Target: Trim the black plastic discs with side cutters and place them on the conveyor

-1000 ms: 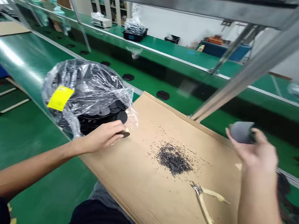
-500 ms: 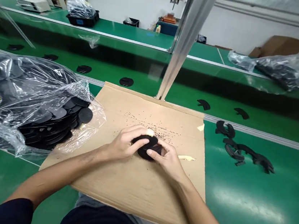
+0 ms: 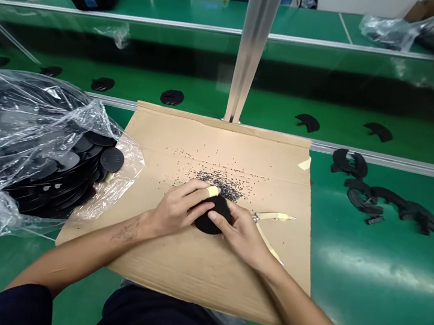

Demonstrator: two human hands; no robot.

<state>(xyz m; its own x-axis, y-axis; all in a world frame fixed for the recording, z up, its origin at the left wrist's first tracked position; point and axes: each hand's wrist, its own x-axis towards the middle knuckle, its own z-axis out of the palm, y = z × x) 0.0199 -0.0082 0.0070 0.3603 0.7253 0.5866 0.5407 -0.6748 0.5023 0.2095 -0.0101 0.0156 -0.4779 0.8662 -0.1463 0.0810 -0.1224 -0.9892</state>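
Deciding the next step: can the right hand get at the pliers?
Probably yes: the pliers lie on the cardboard sheet right beside the right hand, nothing between them, though that hand is on the black disc.

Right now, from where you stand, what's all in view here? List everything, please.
Bagged discs: many, black, stacked left.
Plastic bag: one, clear, around those discs.
Cardboard sheet: one, tan, under the hands.
Pliers: one pair, cream-handled, on the cardboard.
Granules: countless, black, scattered on the cardboard.
Belt discs: four, black, on the farther green belt.
Curved pieces: several, black, right of the cardboard.
Held disc: one, black, between both hands.
Left hand: one, bare, on the held disc.
Right hand: one, bare, on the held disc.
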